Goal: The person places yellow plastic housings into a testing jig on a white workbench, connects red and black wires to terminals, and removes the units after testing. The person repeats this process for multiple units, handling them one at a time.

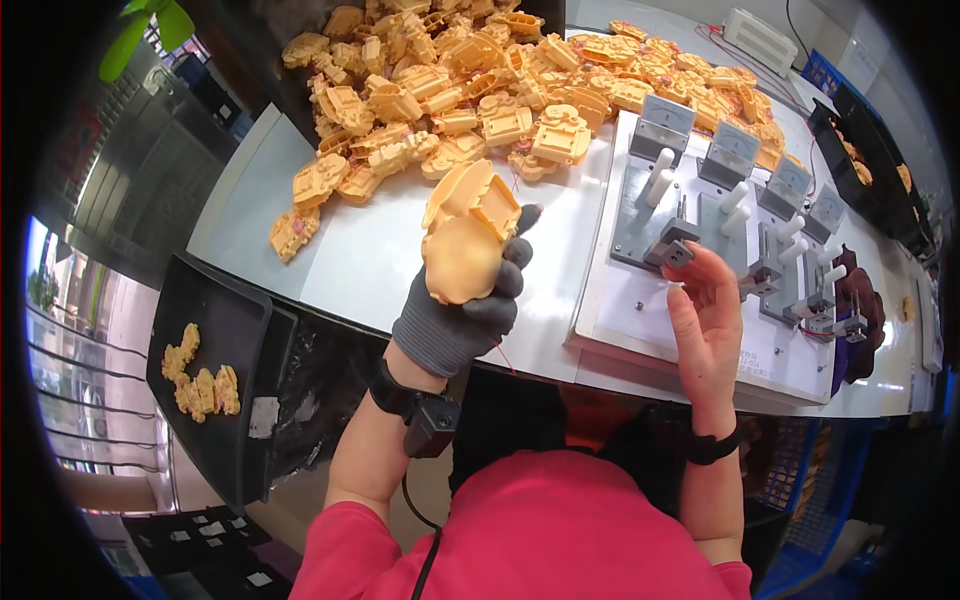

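My left hand (462, 318), in a dark grey glove, is wrapped round a light orange plastic toy housing (464, 262). Its smooth rounded face is toward me, and a hollow shell with raised walls shows at its top. A thin red wire hangs below that hand. Bare, my right hand (708, 318) is at the leftmost station of a test fixture (648, 305). Its fingertips are at a small grey block (677, 254) there, with thumb and forefinger apart; whether they touch the block I cannot tell. White pegs (660, 182) stand up behind the block.
A large heap of similar orange housings (440, 90) covers the table's far side. Several analog meters (664, 120) line the fixture's back. A black tray (215, 330) with a few orange pieces is at left. Another black tray (850, 165) and a white power box (758, 40) are at far right.
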`<action>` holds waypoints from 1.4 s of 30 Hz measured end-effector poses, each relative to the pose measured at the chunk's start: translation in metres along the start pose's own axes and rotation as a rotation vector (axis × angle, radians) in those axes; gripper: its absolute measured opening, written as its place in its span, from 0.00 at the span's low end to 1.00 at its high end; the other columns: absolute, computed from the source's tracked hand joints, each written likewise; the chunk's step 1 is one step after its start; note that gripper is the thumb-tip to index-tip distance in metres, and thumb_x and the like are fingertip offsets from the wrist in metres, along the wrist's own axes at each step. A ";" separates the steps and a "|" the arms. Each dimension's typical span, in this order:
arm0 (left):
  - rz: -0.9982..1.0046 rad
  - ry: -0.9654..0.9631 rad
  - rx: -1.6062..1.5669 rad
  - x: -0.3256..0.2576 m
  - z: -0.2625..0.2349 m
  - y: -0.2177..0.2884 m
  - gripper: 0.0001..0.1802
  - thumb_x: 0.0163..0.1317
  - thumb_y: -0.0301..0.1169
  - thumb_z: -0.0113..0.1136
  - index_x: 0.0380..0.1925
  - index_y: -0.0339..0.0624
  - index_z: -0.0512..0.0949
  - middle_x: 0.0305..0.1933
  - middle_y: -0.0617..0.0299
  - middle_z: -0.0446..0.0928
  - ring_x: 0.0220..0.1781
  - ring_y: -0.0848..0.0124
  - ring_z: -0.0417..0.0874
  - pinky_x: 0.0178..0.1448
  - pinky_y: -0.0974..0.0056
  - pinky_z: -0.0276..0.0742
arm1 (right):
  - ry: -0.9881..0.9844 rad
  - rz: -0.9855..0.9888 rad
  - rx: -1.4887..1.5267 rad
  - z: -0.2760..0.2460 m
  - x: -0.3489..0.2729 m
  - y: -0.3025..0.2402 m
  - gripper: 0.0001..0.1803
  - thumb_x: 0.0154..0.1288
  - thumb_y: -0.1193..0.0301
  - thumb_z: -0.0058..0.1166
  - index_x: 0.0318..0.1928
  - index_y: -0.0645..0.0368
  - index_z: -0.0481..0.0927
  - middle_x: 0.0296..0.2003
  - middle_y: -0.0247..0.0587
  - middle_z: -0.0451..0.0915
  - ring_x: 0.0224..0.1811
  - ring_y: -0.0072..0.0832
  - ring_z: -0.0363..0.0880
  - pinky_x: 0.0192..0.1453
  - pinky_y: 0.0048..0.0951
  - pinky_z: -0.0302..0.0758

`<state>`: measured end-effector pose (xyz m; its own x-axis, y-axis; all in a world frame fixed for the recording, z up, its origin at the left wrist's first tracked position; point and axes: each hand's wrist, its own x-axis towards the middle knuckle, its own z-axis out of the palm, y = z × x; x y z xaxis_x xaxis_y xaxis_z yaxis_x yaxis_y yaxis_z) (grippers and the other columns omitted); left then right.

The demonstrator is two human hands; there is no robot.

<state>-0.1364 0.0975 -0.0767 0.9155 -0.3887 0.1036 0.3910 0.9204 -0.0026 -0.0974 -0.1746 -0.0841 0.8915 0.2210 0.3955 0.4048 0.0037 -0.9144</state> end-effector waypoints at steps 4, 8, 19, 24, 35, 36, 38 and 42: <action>-0.077 -0.060 0.003 -0.001 -0.002 -0.003 0.40 0.74 0.48 0.48 0.75 0.35 0.49 0.50 0.48 0.75 0.38 0.64 0.85 0.25 0.70 0.79 | 0.004 -0.013 -0.013 0.001 0.000 0.000 0.26 0.68 0.77 0.57 0.66 0.60 0.70 0.56 0.40 0.76 0.56 0.28 0.77 0.57 0.29 0.74; -0.136 -0.008 -0.019 -0.002 -0.001 -0.005 0.41 0.75 0.48 0.47 0.76 0.35 0.47 0.47 0.49 0.74 0.34 0.66 0.83 0.23 0.70 0.78 | 0.011 -0.009 -0.026 0.000 -0.001 0.001 0.26 0.67 0.77 0.58 0.65 0.60 0.71 0.56 0.41 0.76 0.56 0.28 0.78 0.57 0.29 0.73; -0.184 0.029 -0.015 -0.001 0.000 -0.005 0.42 0.75 0.51 0.42 0.76 0.33 0.44 0.39 0.54 0.70 0.26 0.71 0.78 0.19 0.74 0.70 | 0.014 -0.016 -0.059 0.000 0.000 0.001 0.27 0.66 0.76 0.60 0.66 0.59 0.72 0.56 0.41 0.77 0.56 0.29 0.78 0.56 0.30 0.73; -0.212 0.041 0.009 0.000 -0.001 -0.006 0.41 0.75 0.50 0.42 0.77 0.34 0.44 0.38 0.56 0.70 0.23 0.74 0.72 0.18 0.74 0.67 | 0.016 -0.020 -0.085 0.001 -0.001 -0.003 0.29 0.65 0.76 0.61 0.66 0.57 0.73 0.56 0.40 0.78 0.55 0.27 0.79 0.56 0.29 0.73; -0.151 0.292 0.712 0.021 0.016 0.031 0.30 0.75 0.55 0.46 0.67 0.49 0.67 0.41 0.58 0.78 0.33 0.70 0.81 0.32 0.70 0.77 | -0.035 0.013 -0.034 -0.001 0.004 -0.008 0.28 0.65 0.71 0.63 0.66 0.55 0.74 0.54 0.39 0.80 0.54 0.27 0.80 0.56 0.29 0.73; -0.137 0.296 0.799 0.026 0.016 0.034 0.26 0.75 0.55 0.46 0.60 0.50 0.71 0.40 0.60 0.79 0.33 0.70 0.81 0.31 0.70 0.76 | -0.029 0.017 -0.021 -0.001 0.005 -0.010 0.26 0.66 0.71 0.63 0.64 0.56 0.75 0.53 0.38 0.81 0.52 0.26 0.80 0.56 0.28 0.74; -0.143 0.333 0.856 0.038 0.021 0.036 0.25 0.75 0.55 0.46 0.59 0.51 0.72 0.39 0.61 0.79 0.32 0.71 0.80 0.30 0.71 0.75 | -0.043 0.059 0.031 -0.003 0.003 -0.010 0.23 0.66 0.71 0.63 0.61 0.57 0.77 0.51 0.38 0.81 0.50 0.26 0.80 0.56 0.27 0.74; -0.175 0.387 0.933 0.059 0.029 0.042 0.24 0.74 0.56 0.47 0.57 0.54 0.74 0.37 0.63 0.81 0.31 0.74 0.79 0.29 0.72 0.73 | -0.074 0.029 0.019 -0.007 0.003 -0.015 0.18 0.65 0.71 0.63 0.55 0.58 0.79 0.44 0.38 0.81 0.45 0.24 0.80 0.52 0.27 0.75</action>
<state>-0.0689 0.1141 -0.0419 0.8849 -0.3560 -0.3003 0.4444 0.4522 0.7733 -0.0995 -0.1806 -0.0691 0.8848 0.2930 0.3623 0.3746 0.0151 -0.9271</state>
